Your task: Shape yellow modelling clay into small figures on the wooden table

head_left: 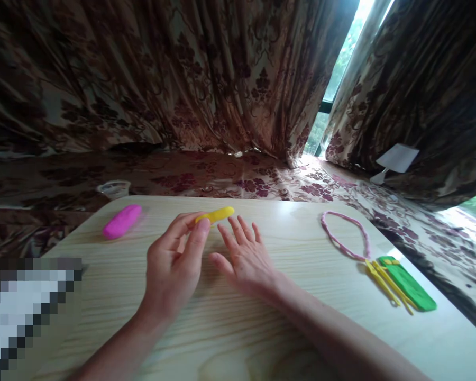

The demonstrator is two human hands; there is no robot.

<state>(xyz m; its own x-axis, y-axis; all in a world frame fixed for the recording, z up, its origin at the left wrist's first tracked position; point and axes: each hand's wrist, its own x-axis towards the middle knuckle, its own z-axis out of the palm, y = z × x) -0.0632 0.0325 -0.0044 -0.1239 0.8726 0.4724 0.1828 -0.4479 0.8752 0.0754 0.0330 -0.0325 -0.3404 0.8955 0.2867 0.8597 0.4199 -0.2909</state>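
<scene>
The pink lump point(122, 222) lies at the left of the table point(297, 248); the left hand point(172, 259) clamps the yellow roll point(219, 214) by its left end, thumb against fingers; the other end juts out beside the fingertips of the right hand point(246, 256), which holds nothing, fingers spread; a harder pinch could dent the roll if soft, a slack one drop it; rightward lie the pink loop point(337, 241), yellow tools point(384, 284), green slab point(412, 288).

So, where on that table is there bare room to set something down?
Bare tabletop shows between the pink block and the left hand, and between the right hand and the pink loop. It's crowded around the yellow tools and green slab.
</scene>
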